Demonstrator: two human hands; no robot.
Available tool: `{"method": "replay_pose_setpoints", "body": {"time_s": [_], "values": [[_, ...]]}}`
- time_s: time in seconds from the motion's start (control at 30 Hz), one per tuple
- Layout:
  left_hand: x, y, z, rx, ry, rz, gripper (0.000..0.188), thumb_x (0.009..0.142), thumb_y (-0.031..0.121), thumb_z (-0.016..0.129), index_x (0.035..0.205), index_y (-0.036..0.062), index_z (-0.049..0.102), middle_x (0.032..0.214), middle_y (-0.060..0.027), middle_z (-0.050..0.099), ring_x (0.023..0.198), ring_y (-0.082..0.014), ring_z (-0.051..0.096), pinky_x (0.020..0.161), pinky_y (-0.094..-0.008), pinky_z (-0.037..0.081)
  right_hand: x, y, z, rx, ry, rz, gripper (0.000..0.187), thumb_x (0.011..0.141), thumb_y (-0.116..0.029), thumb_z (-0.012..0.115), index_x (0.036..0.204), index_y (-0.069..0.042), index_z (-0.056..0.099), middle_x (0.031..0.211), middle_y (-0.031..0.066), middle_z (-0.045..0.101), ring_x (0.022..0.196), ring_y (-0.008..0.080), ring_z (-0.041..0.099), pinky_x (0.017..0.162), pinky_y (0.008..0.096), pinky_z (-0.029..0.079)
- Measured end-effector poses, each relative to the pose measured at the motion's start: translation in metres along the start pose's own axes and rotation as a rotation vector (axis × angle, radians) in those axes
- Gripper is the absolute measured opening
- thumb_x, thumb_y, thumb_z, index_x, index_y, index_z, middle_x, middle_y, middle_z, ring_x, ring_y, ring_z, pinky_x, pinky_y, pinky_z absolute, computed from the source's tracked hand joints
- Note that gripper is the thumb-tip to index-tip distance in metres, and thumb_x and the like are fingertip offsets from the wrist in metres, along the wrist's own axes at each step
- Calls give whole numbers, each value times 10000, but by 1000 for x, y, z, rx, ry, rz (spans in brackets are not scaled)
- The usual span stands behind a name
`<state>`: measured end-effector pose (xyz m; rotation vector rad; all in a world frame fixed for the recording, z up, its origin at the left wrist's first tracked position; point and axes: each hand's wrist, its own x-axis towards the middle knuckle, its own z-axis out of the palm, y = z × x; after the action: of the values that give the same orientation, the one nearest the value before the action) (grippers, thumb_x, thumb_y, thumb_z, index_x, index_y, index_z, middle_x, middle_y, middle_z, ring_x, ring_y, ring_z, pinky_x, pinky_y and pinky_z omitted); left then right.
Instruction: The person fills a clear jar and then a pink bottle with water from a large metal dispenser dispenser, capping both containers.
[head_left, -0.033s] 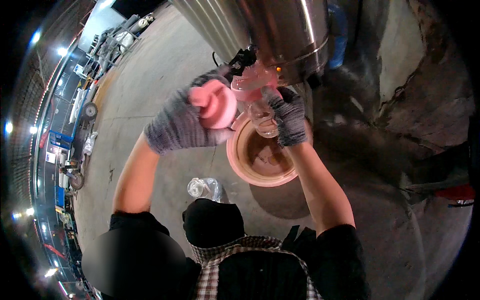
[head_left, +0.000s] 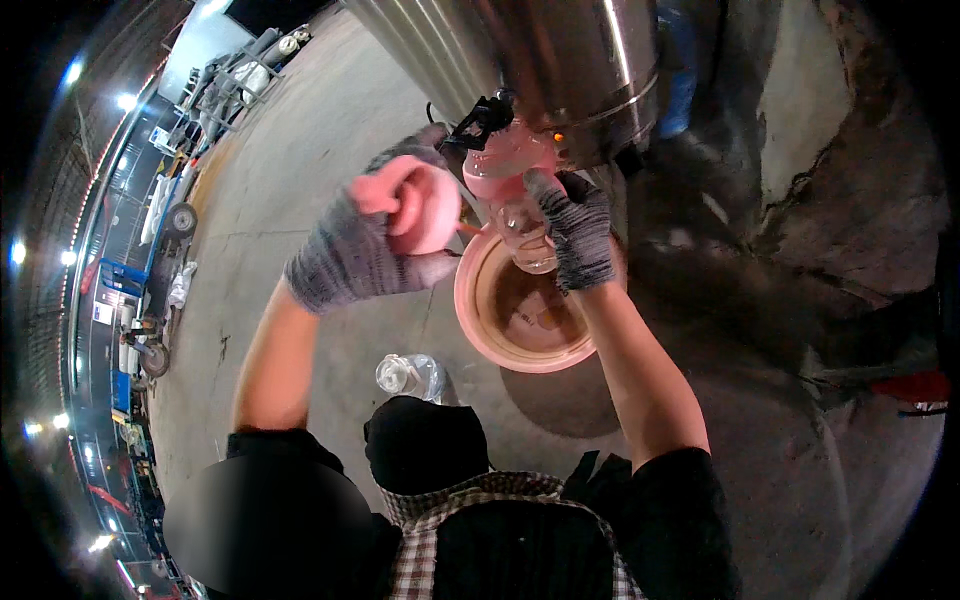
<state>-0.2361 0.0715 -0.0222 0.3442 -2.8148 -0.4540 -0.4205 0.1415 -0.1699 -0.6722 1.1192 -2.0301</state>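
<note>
My left hand (head_left: 350,245), in a grey knitted glove, is closed round a pink lid (head_left: 425,205) with a raised loop; its thumb stretches along the lower side. My right hand (head_left: 582,235), gloved alike, grips a clear bottle (head_left: 523,235) with a pink band round its upper part. The bottle is upright or slightly tilted, close under the steel tank, beside a black tap (head_left: 487,122). Below it on the floor stands a pink bucket (head_left: 478,335) with brownish contents.
A large steel tank (head_left: 570,60) with a small orange light fills the top middle. A clear plastic bottle (head_left: 412,378) stands on the concrete floor near me. To the right is a rough, stained wall (head_left: 800,120). Carts and equipment line the far left.
My left hand has shifted slightly left, away from the bottle, and the pink lid has turned in it. The right hand and bottle hold nearly still.
</note>
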Motion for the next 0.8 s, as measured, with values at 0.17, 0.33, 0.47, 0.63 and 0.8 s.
{"method": "replay_pose_setpoints", "body": {"time_s": [0.17, 0.33, 0.47, 0.63, 0.8], "values": [[-56, -10, 45, -353, 447, -162, 705, 674, 240, 739, 1270, 43, 418, 1323, -102, 442, 869, -111, 538, 690, -255, 465, 13, 15, -4, -80, 30, -84, 261, 790, -270, 696, 752, -17, 647, 637, -27, 565, 569, 63, 456, 531, 245, 397], [-73, 9, 95, -855, 555, -489, 650, 690, 206, 726, 1250, 65, 428, 902, 15, 522, 805, -109, 517, 711, -228, 435, 9, 4, -5, -13, 19, 15, 271, 787, -282, 702, 765, -18, 648, 646, -31, 568, 578, 67, 461, 540, 245, 405], [-75, 22, 126, -994, 680, -570, 616, 678, 225, 726, 1208, 66, 453, 953, -2, 515, 842, -100, 501, 737, -246, 427, 12, 3, -13, -117, 1, 51, 267, 789, -275, 699, 795, -12, 652, 697, -21, 598, 619, 68, 492, 574, 243, 423], [-80, 15, 141, -931, 541, -658, 581, 691, 190, 720, 1187, 69, 443, 1080, -26, 505, 876, -103, 491, 780, -279, 426, 11, 2, -12, -47, -22, -67, 243, 800, -254, 686, 836, -15, 665, 743, -10, 615, 662, 73, 516, 624, 241, 433], [-74, 8, 146, -979, 519, -522, 604, 686, 164, 721, 1196, 64, 413, 1131, -47, 476, 988, -143, 478, 841, -300, 427, 12, -3, -14, -84, -34, 13, 244, 802, -245, 683, 876, -14, 664, 790, 4, 631, 703, 84, 534, 668, 246, 441]]}}
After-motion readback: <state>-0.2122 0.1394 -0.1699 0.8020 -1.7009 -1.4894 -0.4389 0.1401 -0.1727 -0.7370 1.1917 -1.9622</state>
